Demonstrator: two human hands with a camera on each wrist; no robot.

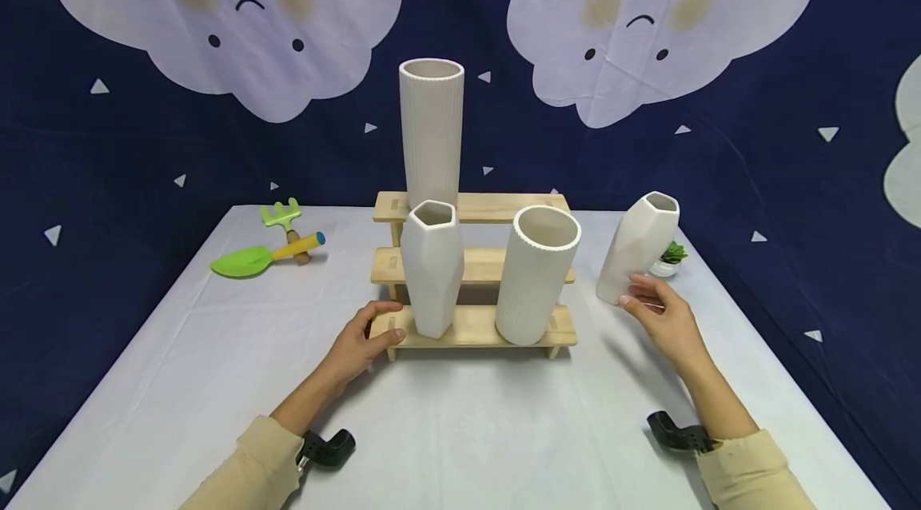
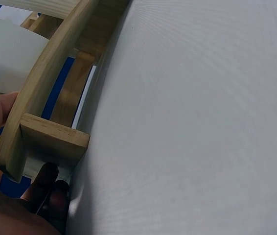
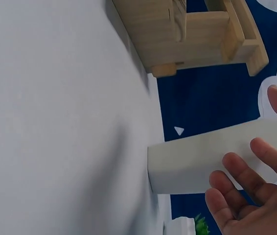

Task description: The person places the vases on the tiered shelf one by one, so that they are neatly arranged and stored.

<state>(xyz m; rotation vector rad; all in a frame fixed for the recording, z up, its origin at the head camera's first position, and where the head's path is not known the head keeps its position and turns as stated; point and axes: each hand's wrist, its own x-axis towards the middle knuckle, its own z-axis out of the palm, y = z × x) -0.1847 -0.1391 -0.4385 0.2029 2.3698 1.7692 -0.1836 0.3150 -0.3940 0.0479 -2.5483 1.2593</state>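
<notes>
Left hand (image 1: 363,342) rests on the left end of the wooden step rack (image 1: 475,330), thumb over its bottom shelf, fingers relaxed. Right hand (image 1: 662,318), fingers loose, touches the base of a tilted faceted white vase (image 1: 636,246), right of the rack. Another faceted vase (image 1: 432,266) and a ribbed vase (image 1: 536,274) stand on the bottom shelf, a tall ribbed vase (image 1: 432,130) on top.

We see a white faceted vase (image 1: 636,247) tilted on the table, beside a wooden stepped shelf (image 1: 475,327).
</notes>
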